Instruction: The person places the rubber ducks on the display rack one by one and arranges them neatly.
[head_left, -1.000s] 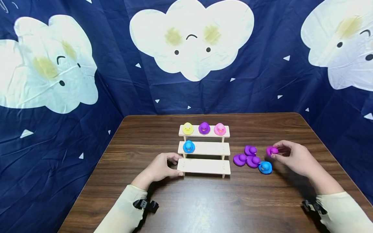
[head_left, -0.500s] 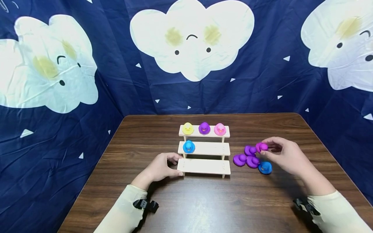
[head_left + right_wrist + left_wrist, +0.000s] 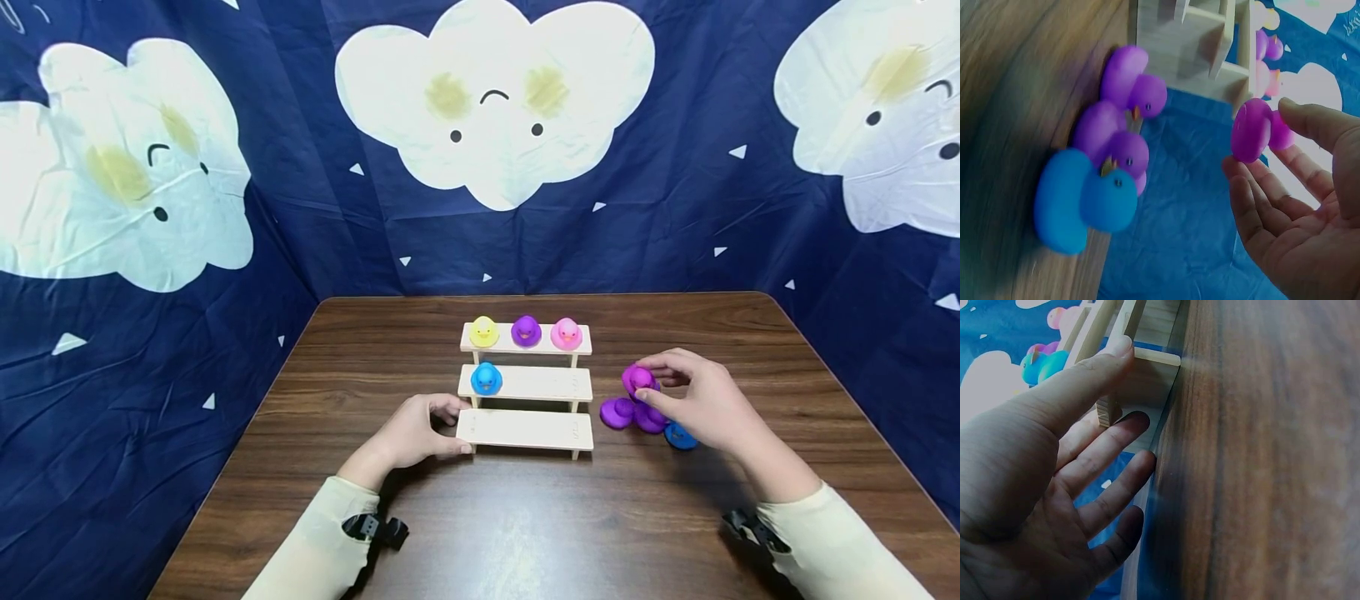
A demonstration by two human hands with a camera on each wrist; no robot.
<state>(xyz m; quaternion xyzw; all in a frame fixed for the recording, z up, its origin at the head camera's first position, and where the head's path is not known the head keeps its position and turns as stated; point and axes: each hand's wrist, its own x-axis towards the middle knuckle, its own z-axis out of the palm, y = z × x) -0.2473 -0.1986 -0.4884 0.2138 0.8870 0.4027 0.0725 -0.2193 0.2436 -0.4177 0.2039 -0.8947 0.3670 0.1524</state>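
Note:
My right hand (image 3: 699,398) pinches a magenta rubber duck (image 3: 1252,130) between thumb and fingers, lifted above the table. In the head view, the held duck (image 3: 640,379) partly covers a purple duck behind it. Below lie more purple ducks (image 3: 1125,75) and a blue duck (image 3: 1085,201), close together on the table. My left hand (image 3: 417,429) grips the left end of a three-tier wooden stand (image 3: 525,427), thumb at the front of the lowest step. The top step carries a yellow duck (image 3: 483,332), a purple duck (image 3: 526,332) and a pink duck (image 3: 566,334). A blue duck (image 3: 486,379) sits at the middle step's left end.
The dark brown wooden table (image 3: 360,350) lies under everything. A blue curtain (image 3: 420,242) with white clouds surrounds its back and sides. Black wrist straps (image 3: 375,530) are on both sleeves.
My right hand has moved left with the magenta duck, from right of the loose ducks to above them. The left hand and the stand have stayed put.

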